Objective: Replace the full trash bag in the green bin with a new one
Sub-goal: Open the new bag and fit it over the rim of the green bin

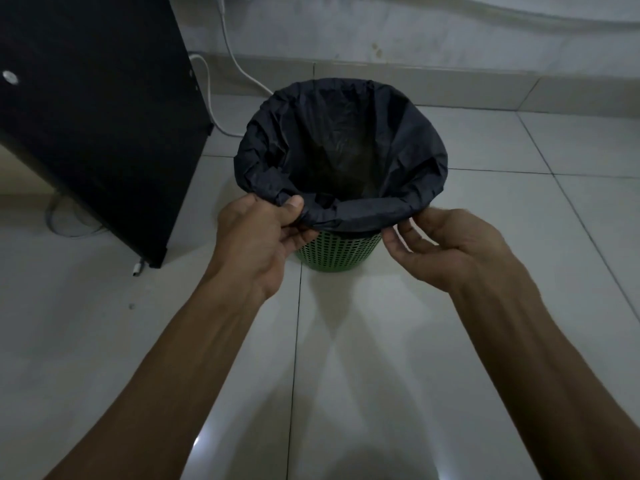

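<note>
A green perforated bin (pixel 337 252) stands on the tiled floor, lined with a black trash bag (pixel 408 157) whose edge is folded down over the rim. The bag's inside looks dark and hollow. My left hand (pixel 259 237) pinches the folded bag edge at the near left of the rim, thumb on top. My right hand (pixel 446 247) is at the near right of the rim, fingers loosely curled, fingertips at the bag's lower edge. Whether it holds the plastic is not plain.
A black cabinet panel (pixel 97 116) stands to the left of the bin. White cables (pixel 239 67) run down the wall and along the floor behind it. Pale glossy floor tiles (pixel 381 358) lie on the near and right sides, with the wall's skirting (pixel 450 88) just behind the bin.
</note>
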